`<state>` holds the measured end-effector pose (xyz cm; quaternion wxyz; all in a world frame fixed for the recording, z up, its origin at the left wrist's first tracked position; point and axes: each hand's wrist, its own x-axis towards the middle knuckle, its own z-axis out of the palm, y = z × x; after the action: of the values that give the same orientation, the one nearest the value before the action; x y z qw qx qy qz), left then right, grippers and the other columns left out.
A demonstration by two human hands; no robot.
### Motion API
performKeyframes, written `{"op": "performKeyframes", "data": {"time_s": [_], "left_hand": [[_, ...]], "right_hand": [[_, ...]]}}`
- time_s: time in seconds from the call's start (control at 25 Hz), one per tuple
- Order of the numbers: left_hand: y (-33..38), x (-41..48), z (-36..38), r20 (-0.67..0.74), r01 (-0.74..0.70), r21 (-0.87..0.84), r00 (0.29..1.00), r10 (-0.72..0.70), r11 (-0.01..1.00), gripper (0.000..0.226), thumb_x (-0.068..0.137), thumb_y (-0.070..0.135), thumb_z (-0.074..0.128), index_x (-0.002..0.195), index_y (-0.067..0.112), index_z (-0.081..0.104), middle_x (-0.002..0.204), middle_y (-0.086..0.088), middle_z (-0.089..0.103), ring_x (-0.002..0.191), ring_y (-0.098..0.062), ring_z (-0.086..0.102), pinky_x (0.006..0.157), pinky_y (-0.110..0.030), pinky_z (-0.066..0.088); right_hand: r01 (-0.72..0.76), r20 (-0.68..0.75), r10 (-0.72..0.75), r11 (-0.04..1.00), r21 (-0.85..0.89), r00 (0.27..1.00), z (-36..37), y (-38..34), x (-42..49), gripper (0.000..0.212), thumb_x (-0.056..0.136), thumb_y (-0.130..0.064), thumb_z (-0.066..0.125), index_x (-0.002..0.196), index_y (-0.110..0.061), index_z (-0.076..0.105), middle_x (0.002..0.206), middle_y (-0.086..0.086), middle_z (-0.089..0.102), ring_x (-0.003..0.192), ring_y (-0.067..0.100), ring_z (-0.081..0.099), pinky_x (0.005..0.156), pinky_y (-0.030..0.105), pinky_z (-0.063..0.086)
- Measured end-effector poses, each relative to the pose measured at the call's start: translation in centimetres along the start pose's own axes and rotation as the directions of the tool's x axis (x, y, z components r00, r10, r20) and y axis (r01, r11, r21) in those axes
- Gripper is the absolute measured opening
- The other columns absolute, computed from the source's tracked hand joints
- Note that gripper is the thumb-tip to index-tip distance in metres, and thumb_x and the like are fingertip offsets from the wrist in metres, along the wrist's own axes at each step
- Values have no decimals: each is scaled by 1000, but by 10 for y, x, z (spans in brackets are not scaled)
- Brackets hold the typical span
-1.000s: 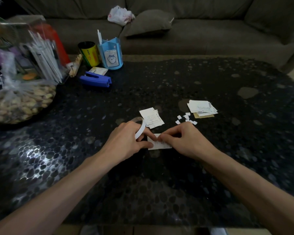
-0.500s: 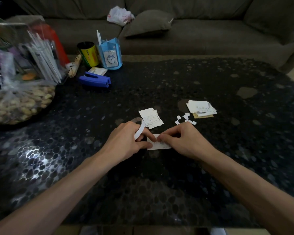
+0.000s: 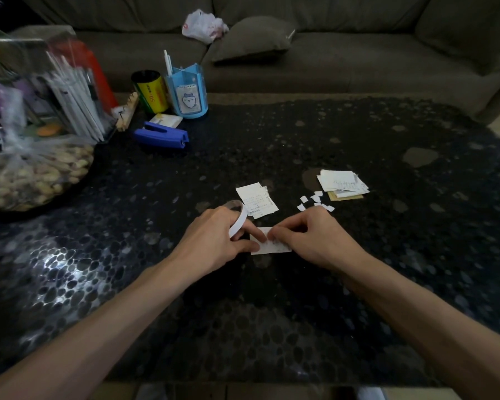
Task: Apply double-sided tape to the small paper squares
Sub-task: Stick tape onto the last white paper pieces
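As the left hand [image 3: 214, 239] grips the tape [image 3: 239, 218], its end is hidden.

Two bare forearms reach in from the lower corners, and the grips meet side by side.
The left grip [image 3: 214, 241] lies knuckles-up, its fingers curled round a tape roll [image 3: 238, 220] and its thumb stretched rightward onto a paper slip [image 3: 272, 249]. The right grip [image 3: 315, 238] is also knuckles-up with bent fingers, thumb and forefinger tips pinching the slip near the left thumb.
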<state>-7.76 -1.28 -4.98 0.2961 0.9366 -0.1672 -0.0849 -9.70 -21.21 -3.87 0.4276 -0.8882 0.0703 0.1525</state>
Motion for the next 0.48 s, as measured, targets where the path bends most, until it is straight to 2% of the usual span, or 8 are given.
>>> {"op": "performKeyframes", "data": {"time_s": [0.24, 0.36, 0.48], "left_hand": [[-2, -1, -1, 1, -14, 17, 1000, 14, 1000, 16, 82, 39, 85, 94, 48, 80, 79, 20, 53, 77, -1, 59, 69, -26, 47], [-1, 0, -2, 7, -18, 24, 1000, 18, 1000, 15, 83, 40, 84, 95, 47, 80, 76, 19, 51, 74, -1, 57, 66, -25, 43], [0, 0, -3, 27, -9, 33, 1000, 8, 999, 15, 84, 40, 83, 97, 47, 79, 76, 17, 52, 76, -3, 58, 69, -28, 47]], "right_hand": [[-8, -42, 7, 1000, -14, 999, 0, -2, -1, 11, 94, -33, 73, 92, -34, 84, 90, -11, 77, 85, 2, 69, 66, 14, 52], [-30, -47, 28, 999, -22, 998, -1, -4, -1, 10, 94, -34, 74, 91, -33, 83, 89, -12, 76, 83, 1, 68, 62, 15, 49], [-55, -41, 54, 998, -18, 998, -3, -5, 0, 10, 95, -34, 74, 95, -33, 84, 91, -11, 75, 86, 3, 67, 64, 18, 47]]}}
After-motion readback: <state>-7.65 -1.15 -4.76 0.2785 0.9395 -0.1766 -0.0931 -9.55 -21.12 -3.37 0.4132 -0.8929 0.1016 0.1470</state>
